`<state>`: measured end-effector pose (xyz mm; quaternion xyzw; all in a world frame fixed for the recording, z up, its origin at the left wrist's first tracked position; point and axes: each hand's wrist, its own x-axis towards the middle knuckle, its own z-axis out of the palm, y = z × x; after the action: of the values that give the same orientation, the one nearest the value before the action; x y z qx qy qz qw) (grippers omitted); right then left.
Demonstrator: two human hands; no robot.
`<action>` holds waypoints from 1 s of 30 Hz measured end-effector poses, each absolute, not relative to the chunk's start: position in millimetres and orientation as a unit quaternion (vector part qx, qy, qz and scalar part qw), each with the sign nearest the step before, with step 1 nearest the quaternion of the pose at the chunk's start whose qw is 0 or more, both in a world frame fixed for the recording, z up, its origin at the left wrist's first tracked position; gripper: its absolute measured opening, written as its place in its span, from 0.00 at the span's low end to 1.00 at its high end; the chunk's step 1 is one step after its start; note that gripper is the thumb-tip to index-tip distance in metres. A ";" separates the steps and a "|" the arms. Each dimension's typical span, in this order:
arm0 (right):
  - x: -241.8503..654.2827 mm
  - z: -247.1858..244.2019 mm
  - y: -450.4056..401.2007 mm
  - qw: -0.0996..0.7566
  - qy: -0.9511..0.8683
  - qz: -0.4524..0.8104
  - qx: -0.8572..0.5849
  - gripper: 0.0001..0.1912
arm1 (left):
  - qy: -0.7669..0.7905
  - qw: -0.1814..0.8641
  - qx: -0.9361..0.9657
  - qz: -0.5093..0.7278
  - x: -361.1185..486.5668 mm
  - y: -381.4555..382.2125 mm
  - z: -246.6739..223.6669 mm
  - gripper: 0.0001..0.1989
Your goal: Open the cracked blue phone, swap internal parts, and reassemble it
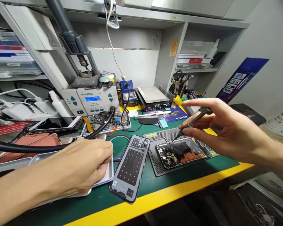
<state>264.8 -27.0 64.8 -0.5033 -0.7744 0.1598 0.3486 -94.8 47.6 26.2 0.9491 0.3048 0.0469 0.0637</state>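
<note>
A small dark screwdriver (195, 120) is gripped in my right hand (223, 127), between the thumb and fingers. Its tip points down at the upper left edge of an opened phone (172, 152); whether it touches is too fine to tell. The phone shows its battery, cameras and an orange flex part, and lies on a grey perforated mat (159, 168). My left hand (91, 160) is closed with curled fingers over a pale shallow tray (111, 171); anything between its fingertips is hidden. Between the hands lies a detached phone back cover (130, 169), inner side up.
A soldering or hot-air station (94, 99) stands at the back left, its thick black hose (37, 147) crossing the left side. Beside it are a parts tray (119, 121) and a heating plate (154, 97). The green bench mat (151, 190) ends at a yellow front edge.
</note>
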 end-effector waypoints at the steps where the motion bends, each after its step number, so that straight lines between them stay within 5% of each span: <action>1: 265.9 64.6 -27.1 0.353 -0.775 0.164 -0.499 0.29 | 0.314 0.064 0.947 0.032 -95.9 48.6 27.9 0.07; 4: 268.3 64.3 -27.8 0.379 -0.766 0.181 -0.487 0.28 | 0.379 0.090 0.921 -0.002 -98.0 46.4 38.6 0.05; 7: 268.3 63.3 -26.6 0.423 -0.734 0.256 -0.465 0.27 | 0.498 0.180 0.841 0.107 -85.7 32.3 53.8 0.03; 12: 263.7 56.7 -15.9 0.446 -0.674 0.411 -0.420 0.28 | 0.489 0.495 0.688 0.207 -26.7 5.2 54.0 0.05; 17: 267.6 48.5 -7.6 0.465 -0.659 0.434 -0.402 0.29 | 0.388 0.738 0.498 0.239 15.4 4.0 30.8 0.07; 30: 278.5 33.0 4.1 0.508 -0.571 0.525 -0.374 0.27 | 0.334 0.839 0.318 0.289 47.0 16.7 17.3 0.06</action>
<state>278.5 4.1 33.0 -0.3739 -0.5707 0.5254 0.5083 47.0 16.7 17.3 0.3181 0.3343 0.2892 0.8387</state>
